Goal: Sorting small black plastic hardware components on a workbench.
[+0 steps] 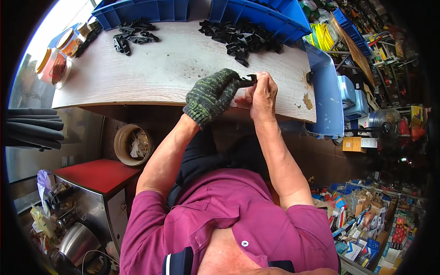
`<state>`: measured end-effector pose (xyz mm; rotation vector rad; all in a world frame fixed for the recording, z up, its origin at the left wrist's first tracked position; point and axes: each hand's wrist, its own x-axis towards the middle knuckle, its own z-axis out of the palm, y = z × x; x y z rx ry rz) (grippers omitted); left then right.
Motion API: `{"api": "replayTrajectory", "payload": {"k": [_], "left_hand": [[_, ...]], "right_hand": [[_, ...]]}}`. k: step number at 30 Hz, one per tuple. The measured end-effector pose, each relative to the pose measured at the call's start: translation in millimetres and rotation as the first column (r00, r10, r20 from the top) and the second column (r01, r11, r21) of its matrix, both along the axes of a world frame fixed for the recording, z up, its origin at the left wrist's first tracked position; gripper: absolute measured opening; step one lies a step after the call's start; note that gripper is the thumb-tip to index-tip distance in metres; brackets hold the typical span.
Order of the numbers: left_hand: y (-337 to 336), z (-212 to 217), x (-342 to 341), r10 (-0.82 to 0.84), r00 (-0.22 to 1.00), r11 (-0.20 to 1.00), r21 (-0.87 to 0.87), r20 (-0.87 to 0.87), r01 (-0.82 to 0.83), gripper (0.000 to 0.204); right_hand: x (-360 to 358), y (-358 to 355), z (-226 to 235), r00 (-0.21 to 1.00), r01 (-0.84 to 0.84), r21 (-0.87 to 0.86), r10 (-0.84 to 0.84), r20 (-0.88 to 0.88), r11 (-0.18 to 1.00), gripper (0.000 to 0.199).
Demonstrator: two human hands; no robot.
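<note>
My left hand [214, 95], in a green and black knitted glove, is closed on one end of a small black plastic part [248, 81]. At its other end, the bare fingers of my right hand [264, 94] pinch the same part. Both hands hold it just above the near edge of the pale wood-grain table [137, 73]. Beyond them, to the right, lies a heap of similar black parts [243, 39]. A smaller pile of black parts [133, 35] rests at the far left. The exact shape of the held part is partly hidden by my fingers.
Blue plastic bins [142, 13] line the table's far edge. Two tubs [51, 66] stand at the left end. A light-blue bin [325, 91] adjoins the right side. Below are a waste bucket [120, 145] and a red-topped cabinet [96, 174]; crowded shelves fill the right.
</note>
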<state>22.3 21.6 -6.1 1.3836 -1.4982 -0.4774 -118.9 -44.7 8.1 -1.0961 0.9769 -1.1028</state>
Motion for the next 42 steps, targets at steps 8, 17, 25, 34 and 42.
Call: {"api": "replayTrajectory", "payload": {"k": [8, 17, 25, 34, 42], "left_hand": [[-4.5, 3.9, -1.8, -0.020, 0.999, 0.998, 0.051, -0.050, 0.023, 0.026], [-14.0, -5.3, -35.8, 0.118, 0.961, 0.993, 0.006, -0.250, -0.120, 0.029], [-14.0, -3.5, -54.7, 0.163, 0.929, 0.986, 0.034, -0.332, -0.161, 0.037], [-7.9, -5.0, -31.0, 0.133, 0.984, 0.981, -0.122, -0.118, -0.147, 0.031], [-10.2, 19.5, 167.6, 0.661, 0.431, 0.679, -0.245, 0.615, -0.692, 0.037]], "right_hand": [[-1.6, 1.5, -2.1, 1.000, -0.024, -0.070, 0.023, -0.016, 0.997, 0.022], [-9.9, -5.5, -27.8, 0.988, 0.060, -0.294, -0.099, -0.120, 0.954, 0.024], [-9.2, -3.0, -19.6, 0.992, 0.078, -0.250, -0.101, -0.080, 0.965, 0.025], [-16.4, -1.3, -8.6, 0.999, 0.034, -0.041, -0.034, -0.001, 0.999, 0.028], [-86.8, -66.5, 16.4, 0.899, 0.423, 0.181, -0.437, 0.041, 0.888, 0.039]]}}
